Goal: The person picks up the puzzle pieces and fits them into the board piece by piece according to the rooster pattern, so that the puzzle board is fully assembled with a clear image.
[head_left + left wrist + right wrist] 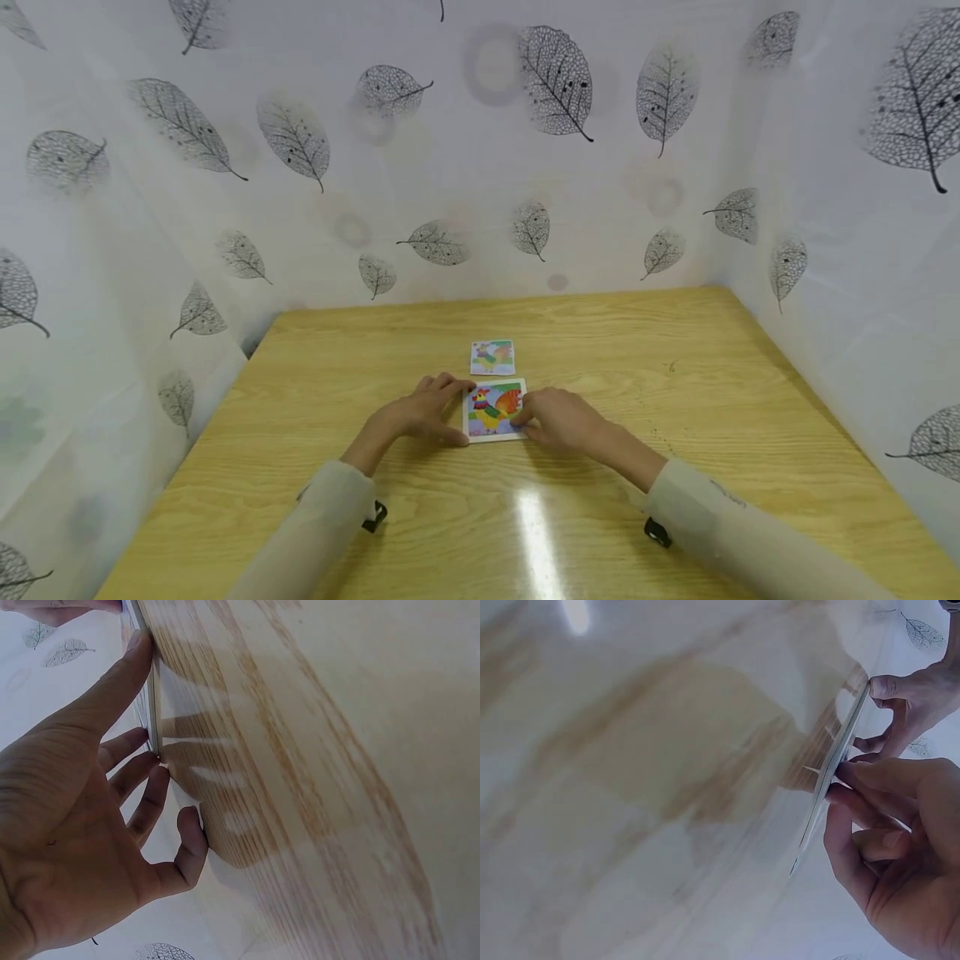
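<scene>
A small rectangular picture board with a white border and a colourful rooster, which looks like a jigsaw puzzle, lies flat on the table. My left hand holds its left side, thumb at the near corner and fingertips at the far one. In the left wrist view the thumb touches the board's thin edge. My right hand is at the right side, its bent fingertips on the lower right of the picture. Whether a loose piece is between them is hidden. The right wrist view shows those fingers against the board's edge.
A paler square card with a similar rooster lies just behind the board. The wood-grain table reaches back to a white curtain printed with leaves, which also hangs on both sides. A light reflection falls on the tabletop in front.
</scene>
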Tool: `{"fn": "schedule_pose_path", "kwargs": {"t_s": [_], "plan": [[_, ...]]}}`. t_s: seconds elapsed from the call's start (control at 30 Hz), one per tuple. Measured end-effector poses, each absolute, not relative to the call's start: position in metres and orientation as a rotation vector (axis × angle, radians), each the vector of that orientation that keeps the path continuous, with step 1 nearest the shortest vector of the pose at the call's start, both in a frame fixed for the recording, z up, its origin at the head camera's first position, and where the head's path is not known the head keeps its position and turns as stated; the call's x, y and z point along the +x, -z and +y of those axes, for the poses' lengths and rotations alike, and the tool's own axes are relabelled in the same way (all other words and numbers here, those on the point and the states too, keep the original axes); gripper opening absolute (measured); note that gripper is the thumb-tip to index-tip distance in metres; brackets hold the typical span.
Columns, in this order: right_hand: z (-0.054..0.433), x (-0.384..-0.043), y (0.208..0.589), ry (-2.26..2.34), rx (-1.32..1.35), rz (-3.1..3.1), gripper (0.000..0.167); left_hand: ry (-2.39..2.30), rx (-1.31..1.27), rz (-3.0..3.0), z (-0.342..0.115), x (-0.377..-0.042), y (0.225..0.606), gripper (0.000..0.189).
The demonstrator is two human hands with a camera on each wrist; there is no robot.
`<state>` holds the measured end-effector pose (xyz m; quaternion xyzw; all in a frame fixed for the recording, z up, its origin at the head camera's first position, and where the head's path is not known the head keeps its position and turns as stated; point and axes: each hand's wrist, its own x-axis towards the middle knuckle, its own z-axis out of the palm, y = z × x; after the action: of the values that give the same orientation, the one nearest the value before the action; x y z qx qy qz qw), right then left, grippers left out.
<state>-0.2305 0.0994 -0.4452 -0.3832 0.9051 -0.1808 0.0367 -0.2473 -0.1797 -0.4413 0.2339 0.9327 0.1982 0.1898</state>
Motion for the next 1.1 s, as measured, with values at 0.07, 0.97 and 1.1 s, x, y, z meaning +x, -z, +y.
{"fn": "schedule_pose_path", "kwargs": {"t_s": [0.07, 0.97, 1.1], "plan": [[0.101, -0.229, 0.446, 0.533, -1.186, 2.787, 0.015, -0.559, 0.660, 2.620, -0.179, -0.247, 0.441, 0.091], [0.124, -0.242, 0.440, 0.730, -1.247, 2.519, 0.031, -0.452, 0.778, 2.677, -0.194, -0.241, 0.441, 0.084], [0.152, -0.246, 0.432, 0.899, -1.158, 2.490, 0.035, -0.487, 0.842, 2.666, -0.194, -0.244, 0.440, 0.081]]}}
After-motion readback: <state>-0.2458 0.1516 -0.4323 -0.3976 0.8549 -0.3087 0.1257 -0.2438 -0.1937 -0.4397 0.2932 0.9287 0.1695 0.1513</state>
